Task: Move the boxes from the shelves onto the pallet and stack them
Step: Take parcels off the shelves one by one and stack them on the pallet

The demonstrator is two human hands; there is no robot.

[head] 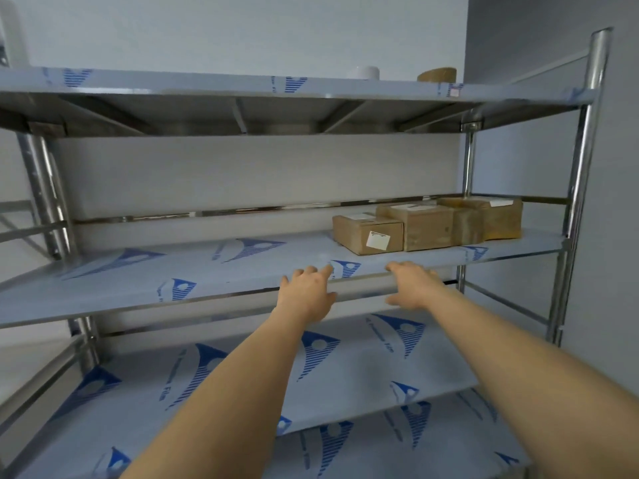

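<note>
1. Head view, what you cannot make out: the pallet lies outside the picture. Your fingertips are blurred, and the labels on the boxes are too small to read. On the top shelf only the upper parts of a white round object and a tan round object show above the edge.
2. The brown cardboard boxes sit together at the right end of the middle steel shelf covered in blue-printed film. The low front box with a white sticker touches a taller one on its right; more stand behind these towards the right post.
3. Your left hand reaches over the front edge of the middle shelf, fingers loosely spread, grasping nothing.
4. Your right hand is just beside it, stretched out, thumb down, released too, near the front box but apart from it.
5. Both forearms extend up from the lower edge of the frame.
</note>
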